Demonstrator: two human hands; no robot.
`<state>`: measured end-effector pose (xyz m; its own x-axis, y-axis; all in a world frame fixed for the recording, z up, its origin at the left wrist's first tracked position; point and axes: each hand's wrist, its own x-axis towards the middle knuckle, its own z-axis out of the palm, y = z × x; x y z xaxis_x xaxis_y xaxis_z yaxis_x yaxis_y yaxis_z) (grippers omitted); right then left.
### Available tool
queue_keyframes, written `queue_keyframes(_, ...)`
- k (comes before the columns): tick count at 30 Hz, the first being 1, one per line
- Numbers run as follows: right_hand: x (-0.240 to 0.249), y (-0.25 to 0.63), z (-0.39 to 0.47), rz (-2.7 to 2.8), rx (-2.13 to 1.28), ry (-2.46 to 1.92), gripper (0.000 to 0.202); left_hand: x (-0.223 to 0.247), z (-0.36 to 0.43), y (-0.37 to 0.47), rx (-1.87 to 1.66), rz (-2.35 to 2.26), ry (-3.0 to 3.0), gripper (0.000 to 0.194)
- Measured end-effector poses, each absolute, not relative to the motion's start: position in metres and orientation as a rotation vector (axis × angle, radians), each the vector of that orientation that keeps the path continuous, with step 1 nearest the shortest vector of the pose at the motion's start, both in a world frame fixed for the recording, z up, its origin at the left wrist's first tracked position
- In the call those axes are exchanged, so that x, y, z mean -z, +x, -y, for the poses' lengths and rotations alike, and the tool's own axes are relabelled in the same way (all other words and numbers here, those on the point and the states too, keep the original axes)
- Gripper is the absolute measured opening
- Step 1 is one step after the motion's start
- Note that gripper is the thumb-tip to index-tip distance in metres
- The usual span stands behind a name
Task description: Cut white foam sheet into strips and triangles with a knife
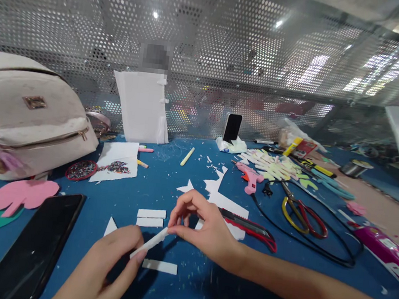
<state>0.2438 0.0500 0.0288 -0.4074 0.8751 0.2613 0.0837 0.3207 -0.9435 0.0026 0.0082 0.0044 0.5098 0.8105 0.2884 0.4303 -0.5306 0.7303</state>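
Note:
A narrow white strip (155, 240) is held slanted above the blue table. My left hand (109, 264) pinches its lower left end between thumb and fingers, and my right hand (208, 227) grips the upper right end with its fingertips. Two more white strips (150, 221) lie side by side just behind the hands. Another strip (160, 266) rests on the table in front of the held one. A small white triangle (110, 226) is behind my left hand. White scraps (227, 203) lie beyond my right hand, beside a red cutter (251, 227).
On the left are a black phone (35, 246), pink and green cutouts (24, 195) and a white backpack (30, 116). To the right lie a pink glue gun (249, 175) with its cord, pliers (303, 216) and a purple box (386, 250). A small phone (232, 127) stands behind.

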Motion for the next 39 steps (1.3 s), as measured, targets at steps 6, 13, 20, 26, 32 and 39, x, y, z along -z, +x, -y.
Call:
queue_keyframes(6,-0.031,0.248,-0.049,1.908,-1.042,-0.836,0.019,-0.022,-0.011,0.005,-0.916,-0.969,2.471,0.019)
queue_keyframes(13,-0.028,0.248,-0.047,2.175,-0.572,-0.595,0.012,-0.018,-0.009,0.007,-0.794,-1.077,2.047,0.037)
queue_keyframes(20,-0.029,0.248,-0.047,2.195,-0.286,-0.5,0.017,-0.01,-0.019,0.012,-0.678,-0.812,0.972,0.052)
queue_keyframes(26,-0.03,0.25,-0.045,2.002,-0.454,-0.529,0.017,-0.011,-0.024,0.015,-0.718,-0.811,0.844,0.047)
queue_keyframes(32,-0.031,0.25,-0.046,2.037,-0.53,-0.575,0.012,-0.006,-0.028,0.008,-0.676,-0.837,0.956,0.04)
queue_keyframes(39,-0.032,0.246,-0.041,1.998,-0.689,-0.704,0.01,-0.002,-0.028,0.011,-0.657,-0.855,1.017,0.042)
